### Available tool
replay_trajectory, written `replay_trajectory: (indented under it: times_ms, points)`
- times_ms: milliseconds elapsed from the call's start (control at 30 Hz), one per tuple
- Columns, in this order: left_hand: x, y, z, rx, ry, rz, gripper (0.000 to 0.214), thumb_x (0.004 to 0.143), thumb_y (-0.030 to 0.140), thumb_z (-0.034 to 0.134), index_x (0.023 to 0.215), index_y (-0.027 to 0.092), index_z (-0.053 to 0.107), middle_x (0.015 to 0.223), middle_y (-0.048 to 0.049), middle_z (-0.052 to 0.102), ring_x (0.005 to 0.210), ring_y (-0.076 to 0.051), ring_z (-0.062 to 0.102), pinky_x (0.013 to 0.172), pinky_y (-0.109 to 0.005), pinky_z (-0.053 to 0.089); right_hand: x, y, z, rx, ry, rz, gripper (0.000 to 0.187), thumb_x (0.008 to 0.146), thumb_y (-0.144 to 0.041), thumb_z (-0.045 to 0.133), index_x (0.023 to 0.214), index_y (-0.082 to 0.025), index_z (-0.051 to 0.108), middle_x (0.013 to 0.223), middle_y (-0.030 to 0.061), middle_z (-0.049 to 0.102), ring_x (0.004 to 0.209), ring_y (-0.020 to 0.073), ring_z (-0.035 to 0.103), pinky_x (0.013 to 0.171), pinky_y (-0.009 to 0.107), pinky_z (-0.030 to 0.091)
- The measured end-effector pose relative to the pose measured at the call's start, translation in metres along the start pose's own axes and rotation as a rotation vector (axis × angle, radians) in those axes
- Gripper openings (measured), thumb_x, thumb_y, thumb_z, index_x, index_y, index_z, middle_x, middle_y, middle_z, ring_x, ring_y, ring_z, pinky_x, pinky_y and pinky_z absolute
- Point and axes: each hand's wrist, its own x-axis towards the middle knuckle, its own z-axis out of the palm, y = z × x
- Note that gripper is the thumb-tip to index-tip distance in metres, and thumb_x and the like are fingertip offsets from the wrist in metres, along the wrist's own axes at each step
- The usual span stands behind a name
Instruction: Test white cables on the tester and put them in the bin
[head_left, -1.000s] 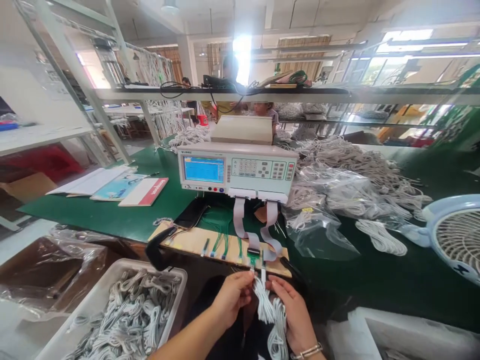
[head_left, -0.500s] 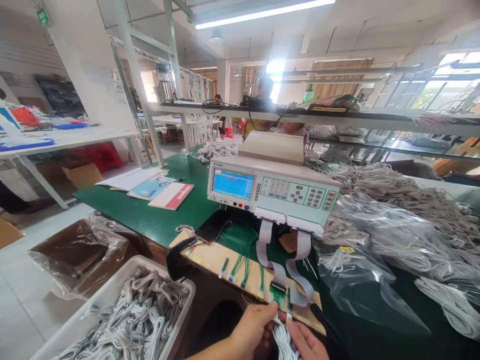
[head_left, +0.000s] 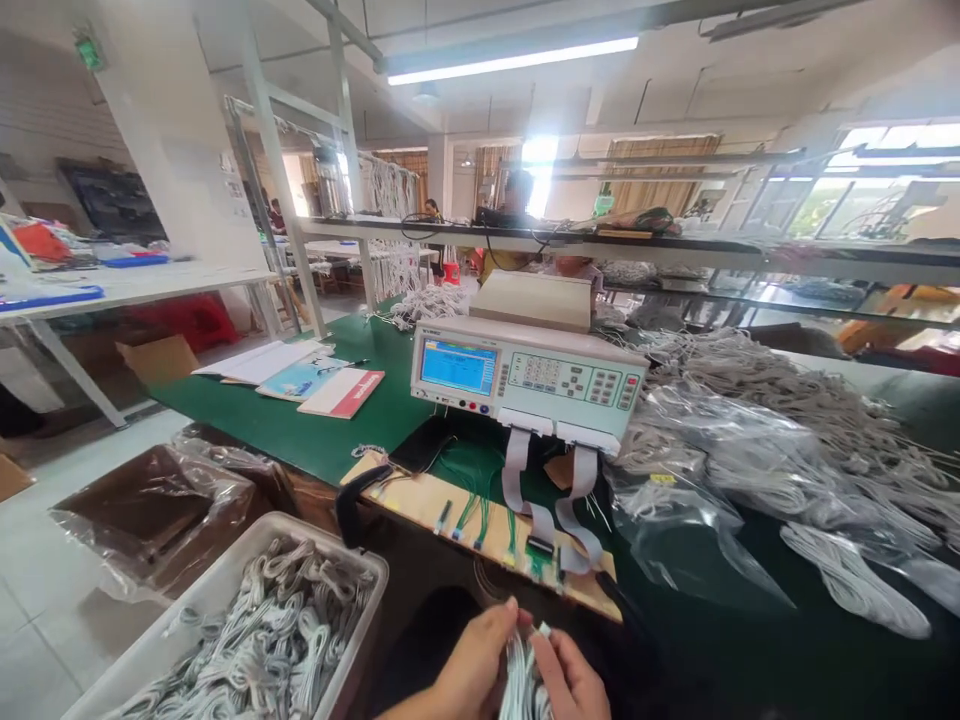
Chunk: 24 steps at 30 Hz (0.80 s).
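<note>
Lower left: bin point(head_left: 352, 640) heaped with coiled white cables. Bottom centre: left hand point(head_left: 472, 670) and right hand point(head_left: 574, 680) both closed on a white cable bundle point(head_left: 517, 685), plug ends apart from the wooden test fixture point(head_left: 450, 505) above. Centre: tester point(head_left: 525, 375), screen lit. Right: bagged cables point(head_left: 750, 450), seemingly untested.

The room was bright. A ceiling tube light point(head_left: 510, 60) glowed overhead, and the far window point(head_left: 536, 165) blew out to white glare. Shelf rails bowed toward the frame edges. The green worktop point(head_left: 300, 430) looked evenly lit, with soft shadows. Edges blurred slightly.
</note>
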Motion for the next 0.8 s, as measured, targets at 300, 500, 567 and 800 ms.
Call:
replay_trajectory:
  times_ms: [300,500,567,800]
  points:
    - [-0.001,-0.004,0.004,0.175,-0.056,0.017,0.037,0.063,0.053,0.055,0.071,0.016,0.049,0.053,0.0023,0.05,0.044,-0.01,0.045,0.043,-0.021,0.034,-0.01,-0.03,-0.025,-0.003,-0.147,-0.049,0.036,0.074,-0.038,0.052,0.104,-0.019,0.057,0.088,0.0057,0.064,0.079,0.02,0.058,0.073,0.028,0.046]
    - [0.012,-0.006,0.006,0.413,-0.028,0.274,0.027,0.062,0.04,0.062,0.066,0.014,0.053,0.061,0.0016,0.051,0.058,-0.009,0.044,0.055,-0.02,0.035,0.008,-0.013,-0.038,0.173,0.008,0.108,0.026,0.065,-0.037,0.062,0.077,-0.014,0.064,0.068,0.0053,0.066,0.068,0.0198,0.059,0.064,0.028,0.046]
    - [0.013,-0.004,0.007,0.39,-0.061,0.243,0.025,0.062,0.037,0.062,0.067,0.013,0.054,0.059,0.0023,0.05,0.055,-0.008,0.042,0.053,-0.02,0.034,0.015,-0.007,-0.037,0.213,0.035,0.16,0.024,0.062,-0.036,0.064,0.069,-0.013,0.063,0.059,0.0034,0.064,0.059,0.0173,0.058,0.057,0.025,0.045]
    - [0.009,0.009,0.005,0.361,-0.067,0.085,0.032,0.063,0.039,0.061,0.074,0.009,0.059,0.06,-0.0021,0.055,0.055,-0.01,0.048,0.055,-0.022,0.038,0.025,-0.016,-0.031,0.099,-0.042,0.166,0.025,0.06,-0.034,0.067,0.07,-0.012,0.066,0.054,0.0011,0.062,0.05,0.0127,0.051,0.047,0.022,0.038]
